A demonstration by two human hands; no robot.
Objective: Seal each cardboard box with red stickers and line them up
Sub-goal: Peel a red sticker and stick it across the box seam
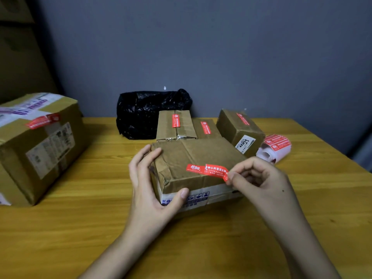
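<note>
Half the sticker (207, 170) is down; the right hand (259, 180) pinches its free end while the left hand (149, 182) grips the box (193, 158). Uneven pulling could crease it.

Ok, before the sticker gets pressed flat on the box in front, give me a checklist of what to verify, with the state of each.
1. Box steadied: ok. The left hand grips the near left corner of the front box.
2. Sticker held: ok. The right hand pinches the right end of the red sticker.
3. Left end stuck: ok, it lies flat on the box top.
4. Right end down: not ok, it is lifted off the cardboard.
5. Sticker crosses the flap seam: cannot tell.
6. Supply for later: ok. The sticker roll lies on the table to the right.
</note>
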